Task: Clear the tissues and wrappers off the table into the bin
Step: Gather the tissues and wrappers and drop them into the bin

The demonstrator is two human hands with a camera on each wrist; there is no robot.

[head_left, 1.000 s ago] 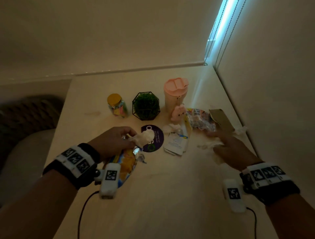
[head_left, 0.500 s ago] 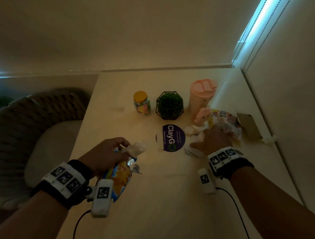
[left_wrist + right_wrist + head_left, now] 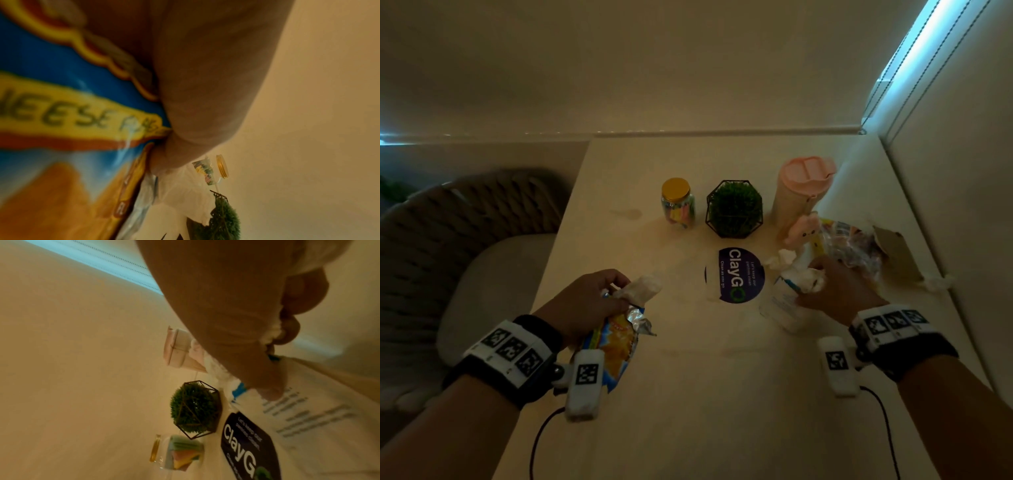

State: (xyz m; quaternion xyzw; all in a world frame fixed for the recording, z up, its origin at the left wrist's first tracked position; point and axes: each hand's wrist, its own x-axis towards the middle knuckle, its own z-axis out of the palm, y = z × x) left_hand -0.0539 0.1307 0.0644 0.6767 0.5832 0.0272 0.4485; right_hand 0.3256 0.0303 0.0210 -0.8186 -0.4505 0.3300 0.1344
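A: What is held at this point?

B: A chip bag [image 3: 616,346] and a tissue [image 3: 642,291] are gripped by the left hand [image 3: 582,305], lower left of frame. A crumpled tissue [image 3: 808,279] and a white wrapper [image 3: 782,305] are pinched by the right hand [image 3: 839,291], fingers curled, at centre right.

A: What could go wrong?

B: With full hands, a tissue could be dropped; the scraps [image 3: 938,282] at the bench [image 3: 722,394] edge, far right, could be missed. No bin is seen.

Foil, tissue paper, printed paper – on a smooth pale table [image 3: 722,394]

Snack wrapper [image 3: 619,346] glossy printed film, silvery foil inside at the torn mouth; tissue [image 3: 642,291] soft, crumpled, matt; white wrapper [image 3: 784,305] smooth printed paper or film – cannot tell which; clear crinkly bag [image 3: 854,248] shiny plastic; jar [image 3: 678,205] clear, gold metallic lid; plant holder [image 3: 734,209] thin dark wire; round sticker [image 3: 738,275] smooth
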